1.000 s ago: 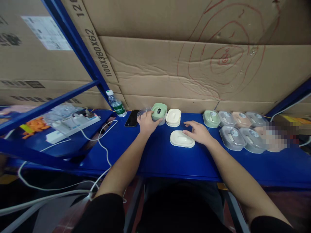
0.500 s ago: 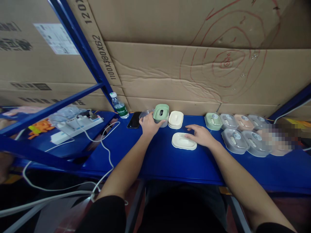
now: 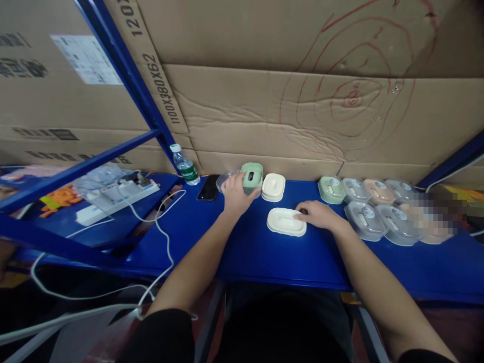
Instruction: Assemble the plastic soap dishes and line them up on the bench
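Note:
My left hand is wrapped round the near side of a light green lid with a dark oval slot in its middle. A clear plastic piece shows just left of those fingers. My right hand has its thumb and curled fingers at the right end of a cream oval lid, which lies flat on the blue table. Between the hands and farther back sits a stack of cream lids, close beside the green one.
Several lidded containers stand in two rows on the right, in green, grey and pink. At left are a black phone, a water bottle, a white power strip and loose white cables. Cardboard walls the back.
My right hand has come down and its fingers have closed at the cream lid's right end. My left hand has shifted slightly right, still at the green lid.

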Demonstrator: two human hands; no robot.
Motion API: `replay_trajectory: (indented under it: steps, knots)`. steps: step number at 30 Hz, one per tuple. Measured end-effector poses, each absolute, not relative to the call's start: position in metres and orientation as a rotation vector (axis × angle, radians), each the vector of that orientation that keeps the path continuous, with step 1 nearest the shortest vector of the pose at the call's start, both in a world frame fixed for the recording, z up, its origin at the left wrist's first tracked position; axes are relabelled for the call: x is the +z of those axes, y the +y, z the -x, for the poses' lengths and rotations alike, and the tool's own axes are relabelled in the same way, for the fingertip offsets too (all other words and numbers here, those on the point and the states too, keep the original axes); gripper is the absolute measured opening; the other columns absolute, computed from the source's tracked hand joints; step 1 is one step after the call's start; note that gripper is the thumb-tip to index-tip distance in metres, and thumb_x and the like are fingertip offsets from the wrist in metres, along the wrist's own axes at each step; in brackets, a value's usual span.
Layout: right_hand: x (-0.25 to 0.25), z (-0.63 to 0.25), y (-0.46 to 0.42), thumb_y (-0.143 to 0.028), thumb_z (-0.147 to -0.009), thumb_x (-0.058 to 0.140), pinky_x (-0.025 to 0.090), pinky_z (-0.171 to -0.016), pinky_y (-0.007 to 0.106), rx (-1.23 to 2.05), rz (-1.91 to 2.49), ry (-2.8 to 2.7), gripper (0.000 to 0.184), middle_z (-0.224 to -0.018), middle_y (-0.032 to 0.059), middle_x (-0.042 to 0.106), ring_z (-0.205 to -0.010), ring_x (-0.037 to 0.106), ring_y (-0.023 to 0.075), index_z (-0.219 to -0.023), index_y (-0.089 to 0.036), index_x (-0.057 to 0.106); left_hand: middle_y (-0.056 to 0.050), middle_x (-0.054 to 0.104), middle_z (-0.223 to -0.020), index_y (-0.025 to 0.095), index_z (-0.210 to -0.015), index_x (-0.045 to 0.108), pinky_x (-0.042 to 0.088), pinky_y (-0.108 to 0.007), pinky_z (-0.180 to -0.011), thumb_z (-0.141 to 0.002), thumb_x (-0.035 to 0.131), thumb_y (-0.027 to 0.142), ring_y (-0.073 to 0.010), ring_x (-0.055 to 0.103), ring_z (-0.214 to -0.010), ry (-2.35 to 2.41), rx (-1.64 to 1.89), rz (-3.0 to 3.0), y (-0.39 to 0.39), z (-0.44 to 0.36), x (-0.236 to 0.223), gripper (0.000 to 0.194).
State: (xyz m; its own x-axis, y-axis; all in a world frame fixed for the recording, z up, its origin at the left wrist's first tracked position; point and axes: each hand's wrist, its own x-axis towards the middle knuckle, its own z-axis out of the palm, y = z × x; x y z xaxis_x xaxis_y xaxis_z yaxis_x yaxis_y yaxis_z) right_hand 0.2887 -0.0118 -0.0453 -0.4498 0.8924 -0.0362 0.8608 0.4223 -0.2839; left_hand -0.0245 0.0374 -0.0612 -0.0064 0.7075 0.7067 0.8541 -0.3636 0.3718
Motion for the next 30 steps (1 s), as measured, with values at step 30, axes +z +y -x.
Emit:
replay_trajectory:
  steps: [30]
  knots:
    - [-0.061, -0.248, 0.066, -0.028, -0.084, 0.055, 0.063, -0.058, 0.034, 0.873, 1.442, -0.977, 0.046, -0.106, 0.0054, 0.066, -0.075, 0.069, 0.0192, -0.129, -0.027, 0.047, -0.015, 0.057, -0.135, 0.022, -0.123, 0.068, 0.042, -0.047, -0.11, -0.092, 0.063, 0.042, -0.0305, 0.056, -0.127, -1.673, -1.405, 2.09, 0.036, 0.028, -0.05, 0.038]
